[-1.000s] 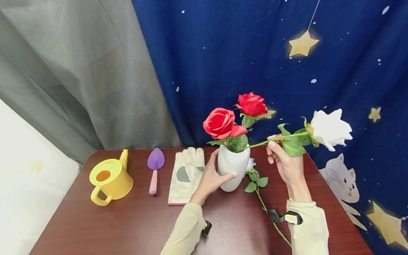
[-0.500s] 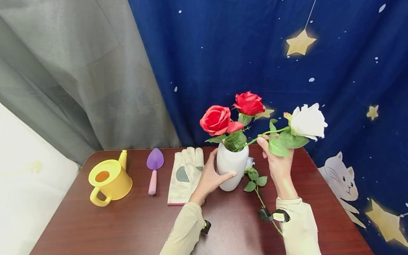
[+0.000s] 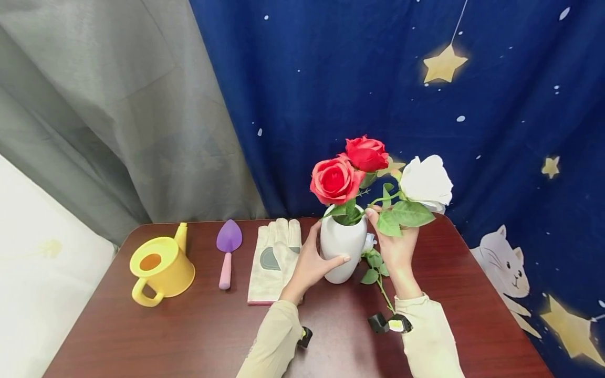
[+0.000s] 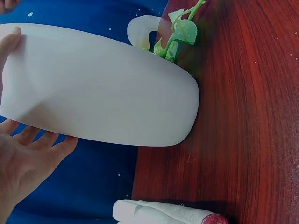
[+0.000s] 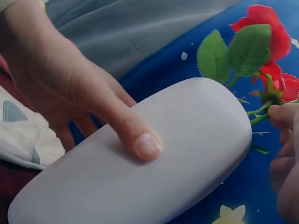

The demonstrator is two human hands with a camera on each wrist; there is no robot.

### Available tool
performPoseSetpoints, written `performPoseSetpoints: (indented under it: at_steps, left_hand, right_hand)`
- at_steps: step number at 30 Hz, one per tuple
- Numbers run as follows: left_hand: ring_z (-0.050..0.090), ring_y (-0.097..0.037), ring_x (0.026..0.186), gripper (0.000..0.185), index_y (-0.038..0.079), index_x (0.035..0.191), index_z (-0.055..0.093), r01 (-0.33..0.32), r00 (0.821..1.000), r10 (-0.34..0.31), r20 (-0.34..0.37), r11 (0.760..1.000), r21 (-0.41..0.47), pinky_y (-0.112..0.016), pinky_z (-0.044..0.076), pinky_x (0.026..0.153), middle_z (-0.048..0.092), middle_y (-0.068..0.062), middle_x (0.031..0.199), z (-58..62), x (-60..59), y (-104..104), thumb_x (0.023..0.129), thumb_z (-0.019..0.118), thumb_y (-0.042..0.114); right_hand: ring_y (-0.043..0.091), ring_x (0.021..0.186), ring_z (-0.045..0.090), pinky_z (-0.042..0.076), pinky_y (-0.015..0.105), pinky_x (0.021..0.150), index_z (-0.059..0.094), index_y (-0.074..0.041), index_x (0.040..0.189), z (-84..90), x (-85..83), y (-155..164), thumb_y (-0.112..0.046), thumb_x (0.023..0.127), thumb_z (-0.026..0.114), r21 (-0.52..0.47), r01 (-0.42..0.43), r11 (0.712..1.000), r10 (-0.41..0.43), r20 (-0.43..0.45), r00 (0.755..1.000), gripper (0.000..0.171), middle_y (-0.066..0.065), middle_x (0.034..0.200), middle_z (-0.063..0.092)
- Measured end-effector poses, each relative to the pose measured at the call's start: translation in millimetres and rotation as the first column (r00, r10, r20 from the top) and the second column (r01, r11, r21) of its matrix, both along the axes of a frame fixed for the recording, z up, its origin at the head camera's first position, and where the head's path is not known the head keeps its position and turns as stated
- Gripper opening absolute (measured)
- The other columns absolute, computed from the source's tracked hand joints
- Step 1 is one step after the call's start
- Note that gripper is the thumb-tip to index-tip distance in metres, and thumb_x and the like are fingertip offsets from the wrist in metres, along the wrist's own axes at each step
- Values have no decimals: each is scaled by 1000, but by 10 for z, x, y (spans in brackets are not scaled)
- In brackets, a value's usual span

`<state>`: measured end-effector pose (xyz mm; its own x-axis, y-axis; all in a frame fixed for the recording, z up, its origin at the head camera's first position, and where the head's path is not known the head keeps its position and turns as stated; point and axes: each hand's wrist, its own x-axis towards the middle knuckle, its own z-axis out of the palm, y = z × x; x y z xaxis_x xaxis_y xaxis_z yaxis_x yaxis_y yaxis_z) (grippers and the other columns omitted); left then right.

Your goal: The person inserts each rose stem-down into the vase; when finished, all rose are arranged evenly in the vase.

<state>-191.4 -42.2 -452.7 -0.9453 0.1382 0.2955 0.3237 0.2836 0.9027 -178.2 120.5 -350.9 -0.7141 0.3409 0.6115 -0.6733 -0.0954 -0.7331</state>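
Observation:
A white vase (image 3: 344, 247) stands upright on the table, and my left hand (image 3: 314, 268) grips its left side with the thumb across the front. Two red roses (image 3: 336, 181) rise from its mouth. Beside the rim my right hand (image 3: 397, 247) pinches the green stem of a white rose (image 3: 426, 181); its bloom leans right and its stem's lower end goes into the vase mouth. In the right wrist view my right hand's fingers (image 5: 286, 116) are close to the vase opening. Another pale rose (image 3: 373, 260) lies on the table right of the vase, partly behind my right wrist.
Left of the vase lie a pair of cream work gloves (image 3: 264, 281), a purple trowel (image 3: 229, 236) with a pink handle, and a yellow watering can (image 3: 172, 270). The table (image 3: 198, 336) ends at a grey curtain (image 3: 132, 105) and a blue starry curtain (image 3: 331, 68).
My right hand has moved left toward the vase, bringing the white rose in and its stem deeper. The front red rose has shifted right. My left hand stays on the vase.

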Motion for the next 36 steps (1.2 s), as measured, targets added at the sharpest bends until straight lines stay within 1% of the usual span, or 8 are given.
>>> performPoseSetpoints:
  at_steps: [3,10,15,22,28,32,34,36]
  left_hand:
    - [49,-12,113,93,22,141,32,-13,1000,14,1,1000,-7,-37,41,93,50,3,128,3,4,-1,65,84,39]
    - [48,-13,114,93,21,141,31,-6,1000,6,-1,1000,0,-44,40,94,49,2,129,3,20,-3,66,83,39]
    - [48,-13,113,93,22,141,32,-8,1000,8,-3,1000,5,-43,40,94,48,3,129,-3,14,0,65,84,39]
    - [49,-15,112,92,22,140,33,3,1000,-3,1,1000,20,-39,41,93,50,2,128,-12,5,3,65,85,36]
    - [48,-14,113,90,24,138,34,3,1000,-3,-7,1000,27,-36,41,94,49,3,128,-6,-1,4,65,85,35]
    - [48,-16,114,91,23,139,34,9,1000,-9,-18,999,34,-38,40,94,49,1,128,-12,-10,4,65,85,34]
    - [48,-17,115,91,21,140,33,16,1000,-16,-16,999,41,-39,40,95,49,0,129,-3,-4,5,65,85,32]
    - [48,-19,115,89,16,140,33,25,1000,-25,-7,999,48,-39,39,95,49,-3,130,87,52,8,67,85,27]
  right_hand:
    - [10,78,65,50,23,72,55,21,88,48,44,-12,18,72,69,121,53,991,-56,28,998,21,5,79,68]
    - [2,71,60,46,17,62,62,16,91,120,78,-36,11,74,71,303,122,945,-143,50,988,21,25,80,64]
    - [0,67,54,42,17,62,68,10,86,210,66,-66,5,74,74,395,196,898,-246,80,966,15,22,75,64]
    - [9,60,52,43,19,56,63,12,94,252,65,-28,5,78,69,289,31,957,-114,274,955,18,16,75,59]
    - [5,54,48,38,18,47,56,2,116,12,94,197,-5,83,70,250,-97,963,-25,446,895,37,0,82,57]
    - [4,55,48,37,18,44,56,1,120,-243,207,416,-3,86,64,265,-138,954,-24,529,848,35,4,86,60]
    - [4,56,51,42,20,45,58,3,116,-436,269,558,-1,87,61,330,-166,929,-58,574,817,29,8,88,63]
    - [7,60,55,46,23,49,59,5,112,-678,319,708,-2,87,60,436,-207,876,-130,627,768,26,14,89,65]
